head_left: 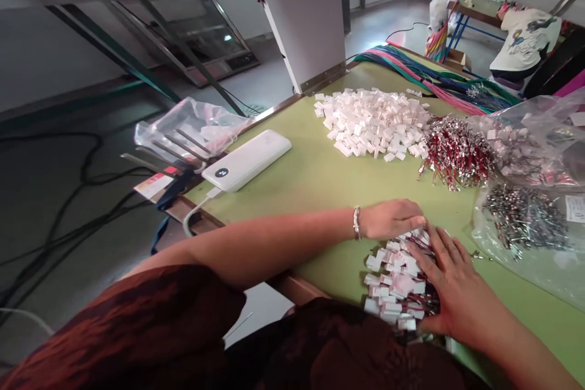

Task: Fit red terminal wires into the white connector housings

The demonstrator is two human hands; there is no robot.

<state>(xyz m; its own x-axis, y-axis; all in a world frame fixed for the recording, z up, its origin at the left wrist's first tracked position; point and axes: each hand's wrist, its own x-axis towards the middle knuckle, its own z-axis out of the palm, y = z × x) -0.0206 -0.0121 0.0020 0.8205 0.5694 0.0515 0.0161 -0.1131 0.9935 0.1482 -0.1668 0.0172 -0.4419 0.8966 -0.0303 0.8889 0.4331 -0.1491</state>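
Note:
At the near edge of the green table lies a heap of white connector housings on short dark red wires [397,280]. My right hand [450,280] rests on the right side of this heap, fingers stretched out and spread. Across the heap's far side reaches my left hand [393,218], its fingertips close to those of my right hand. The left fingers are partly hidden behind the hand, so whether they hold anything does not show. Farther back sit a pile of loose white housings [375,119] and a bundle of red wires with metal terminals [457,149].
A white power bank [247,160] with a cable lies at the table's left edge. Clear plastic bags of terminals [525,216] cover the right side. Long coloured wires [434,76] lie at the back. Another person [525,39] bends over a farther table.

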